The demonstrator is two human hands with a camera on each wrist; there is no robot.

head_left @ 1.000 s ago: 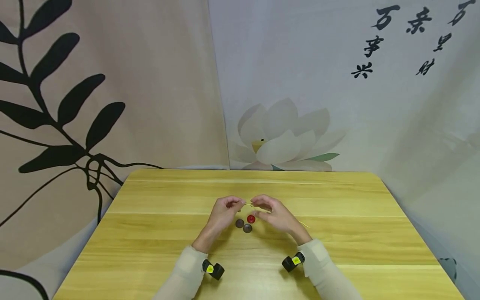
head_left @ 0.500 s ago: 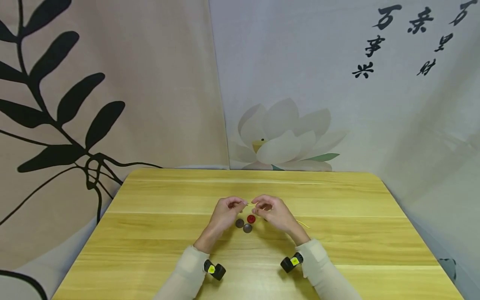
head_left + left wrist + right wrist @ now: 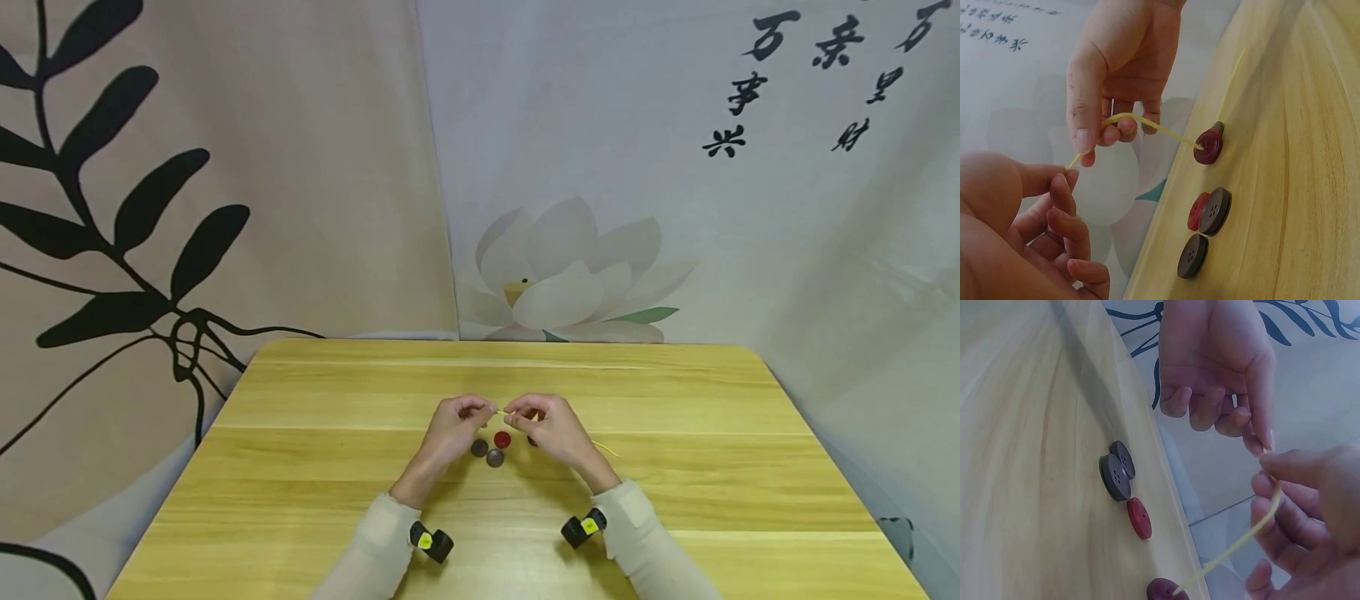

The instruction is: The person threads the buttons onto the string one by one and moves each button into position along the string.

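My left hand [image 3: 456, 421] pinches the tip of a yellow cord [image 3: 1169, 133] between thumb and forefinger. Close beside it, my right hand [image 3: 550, 425] pinches the same cord just behind that tip. From there the cord runs down into a hole of a dark maroon button [image 3: 1209, 147] on the table. Part of a red and a greyish piece shows behind this button; their kind is hard to tell. Nearer my left hand lie a bright red button [image 3: 502, 439] and two dark brown four-hole buttons, one [image 3: 1215, 211] touching the red one, the other [image 3: 1192, 256] beside it.
The cord's loose tail [image 3: 606, 448] lies on the wooden table [image 3: 300, 500] to the right of my right wrist. Behind the table's far edge hangs a printed cloth [image 3: 600, 167]. Both wrists carry small black cameras [image 3: 432, 542].
The left hand has shifted slightly right, toward the right hand. The right hand's fingers have come together on the cord, and a dark button now shows beneath that hand.
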